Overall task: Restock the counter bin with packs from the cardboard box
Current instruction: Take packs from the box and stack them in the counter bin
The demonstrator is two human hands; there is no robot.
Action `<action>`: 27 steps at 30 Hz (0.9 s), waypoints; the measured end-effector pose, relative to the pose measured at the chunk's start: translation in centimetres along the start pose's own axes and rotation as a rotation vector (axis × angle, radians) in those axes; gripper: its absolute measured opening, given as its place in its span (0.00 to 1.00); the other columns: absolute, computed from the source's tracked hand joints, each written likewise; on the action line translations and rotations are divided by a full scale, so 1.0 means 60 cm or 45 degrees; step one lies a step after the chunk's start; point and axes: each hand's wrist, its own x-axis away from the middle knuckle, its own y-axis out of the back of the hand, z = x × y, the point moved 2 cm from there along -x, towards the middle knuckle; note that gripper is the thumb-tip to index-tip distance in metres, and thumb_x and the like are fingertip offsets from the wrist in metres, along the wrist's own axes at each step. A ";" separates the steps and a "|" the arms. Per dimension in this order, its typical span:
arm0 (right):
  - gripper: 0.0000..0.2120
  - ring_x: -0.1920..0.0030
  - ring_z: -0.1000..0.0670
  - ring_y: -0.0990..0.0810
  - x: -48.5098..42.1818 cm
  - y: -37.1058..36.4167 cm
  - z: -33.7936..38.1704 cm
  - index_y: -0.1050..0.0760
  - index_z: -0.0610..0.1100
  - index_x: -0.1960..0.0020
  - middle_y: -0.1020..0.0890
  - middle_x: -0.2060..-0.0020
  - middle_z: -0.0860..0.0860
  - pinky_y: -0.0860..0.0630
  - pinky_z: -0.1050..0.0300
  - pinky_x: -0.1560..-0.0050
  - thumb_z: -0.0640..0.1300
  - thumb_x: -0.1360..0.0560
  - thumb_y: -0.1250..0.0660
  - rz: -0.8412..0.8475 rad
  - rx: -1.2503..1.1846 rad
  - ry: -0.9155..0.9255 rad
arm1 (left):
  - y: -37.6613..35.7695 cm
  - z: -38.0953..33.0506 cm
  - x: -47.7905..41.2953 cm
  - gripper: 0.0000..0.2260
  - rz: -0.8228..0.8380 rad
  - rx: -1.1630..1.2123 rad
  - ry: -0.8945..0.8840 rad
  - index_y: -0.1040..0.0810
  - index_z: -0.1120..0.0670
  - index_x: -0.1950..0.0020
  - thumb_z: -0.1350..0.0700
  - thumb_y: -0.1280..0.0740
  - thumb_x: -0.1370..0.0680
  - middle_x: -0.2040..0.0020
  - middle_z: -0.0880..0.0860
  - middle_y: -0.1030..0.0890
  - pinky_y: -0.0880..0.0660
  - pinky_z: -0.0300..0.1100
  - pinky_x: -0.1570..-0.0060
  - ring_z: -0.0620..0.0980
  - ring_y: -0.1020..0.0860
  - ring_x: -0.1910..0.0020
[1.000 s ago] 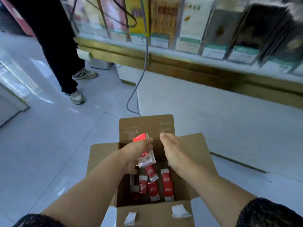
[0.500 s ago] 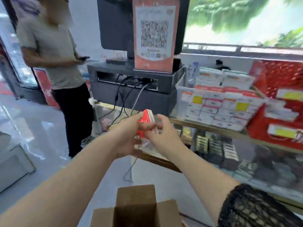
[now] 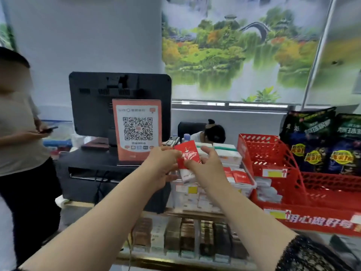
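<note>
Head-height view, forward, close to counter (image 3: 195, 214)

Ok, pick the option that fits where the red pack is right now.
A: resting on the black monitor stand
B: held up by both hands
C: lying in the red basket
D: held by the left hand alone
B: the left hand and the right hand both pinch the red pack, holding it up in front of the clear counter bin and not yet in it.
</note>
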 end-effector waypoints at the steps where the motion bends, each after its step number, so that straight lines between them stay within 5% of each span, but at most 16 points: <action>1: 0.31 0.56 0.58 0.22 -0.013 0.007 0.000 0.40 0.49 0.29 0.22 0.50 0.51 0.26 0.66 0.64 0.42 0.27 0.28 -0.016 -0.007 -0.013 | -0.009 -0.006 -0.021 0.13 0.020 0.002 0.003 0.27 0.57 0.40 0.64 0.34 0.24 0.49 0.60 0.18 0.23 0.44 0.65 0.53 0.19 0.56; 5: 0.30 0.56 0.57 0.21 -0.057 0.030 -0.007 0.39 0.51 0.34 0.22 0.51 0.52 0.26 0.70 0.65 0.43 0.29 0.26 -0.074 0.120 0.014 | -0.048 -0.012 -0.083 0.07 0.071 0.010 -0.013 0.27 0.57 0.52 0.68 0.34 0.25 0.54 0.60 0.20 0.24 0.41 0.70 0.52 0.21 0.62; 9: 0.32 0.48 0.49 0.22 -0.090 0.049 -0.028 0.39 0.55 0.40 0.25 0.44 0.50 0.21 0.52 0.49 0.51 0.37 0.25 -0.202 0.501 0.019 | -0.098 0.001 -0.121 0.14 0.140 0.013 -0.006 0.29 0.61 0.41 0.68 0.32 0.25 0.58 0.59 0.22 0.24 0.40 0.73 0.52 0.22 0.64; 12: 0.30 0.44 0.48 0.25 -0.113 0.078 -0.044 0.37 0.52 0.38 0.26 0.41 0.49 0.26 0.53 0.45 0.52 0.35 0.27 -0.294 0.710 0.001 | -0.125 0.016 -0.144 0.19 0.174 0.031 0.011 0.33 0.60 0.35 0.66 0.33 0.25 0.49 0.62 0.23 0.25 0.41 0.69 0.52 0.23 0.60; 18: 0.33 0.38 0.44 0.32 -0.165 0.179 -0.099 0.37 0.47 0.33 0.29 0.38 0.46 0.32 0.51 0.39 0.57 0.32 0.30 -0.518 1.085 -0.210 | -0.087 0.015 -0.169 0.12 0.074 -0.019 -0.023 0.29 0.53 0.39 0.58 0.35 0.22 0.47 0.57 0.23 0.25 0.44 0.62 0.51 0.23 0.54; 27: 0.26 0.39 0.43 0.33 -0.198 0.203 -0.161 0.36 0.45 0.35 0.33 0.38 0.44 0.32 0.52 0.41 0.55 0.28 0.35 -0.404 1.454 -0.230 | -0.034 0.006 -0.179 0.04 -0.016 0.001 -0.065 0.26 0.52 0.51 0.62 0.37 0.21 0.58 0.56 0.22 0.25 0.43 0.61 0.53 0.25 0.58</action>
